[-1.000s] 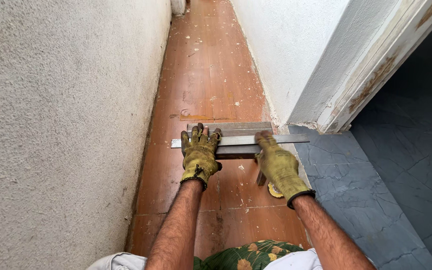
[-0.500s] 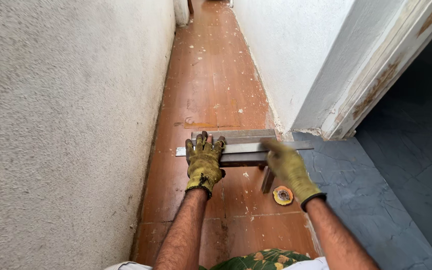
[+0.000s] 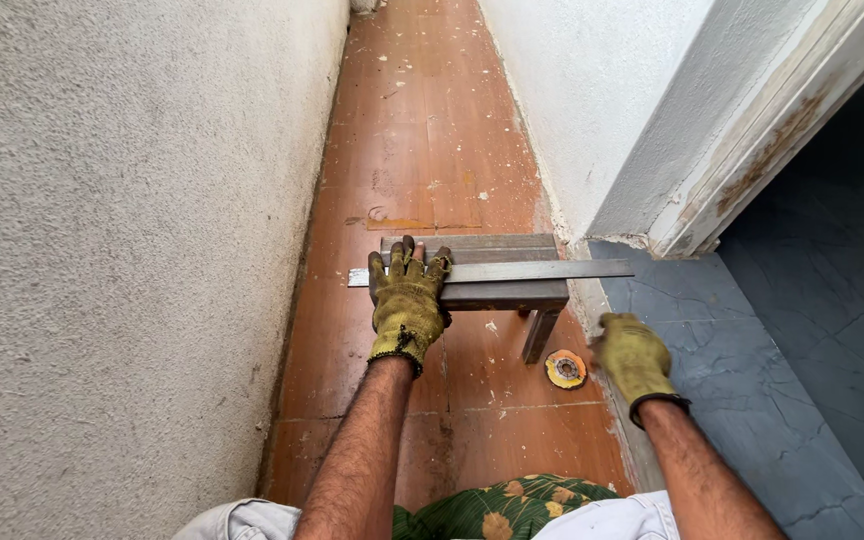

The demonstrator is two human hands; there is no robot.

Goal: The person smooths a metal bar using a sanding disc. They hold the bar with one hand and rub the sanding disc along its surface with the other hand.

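A low wooden stool [image 3: 502, 292] stands on the brown tiled floor [image 3: 422, 150]. A long metal strip [image 3: 542, 271] lies across it, pinned flat by the gloved left hand [image 3: 407, 300]. The gloved right hand [image 3: 632, 355] hangs loosely curled, empty, beside a small grinding disc [image 3: 565, 369].

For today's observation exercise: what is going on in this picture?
A person in yellow work gloves kneels in a narrow tiled passage. The left hand presses a flat metal strip onto a small wooden bench. The right hand is off the strip, low beside a small yellow disc on the floor.
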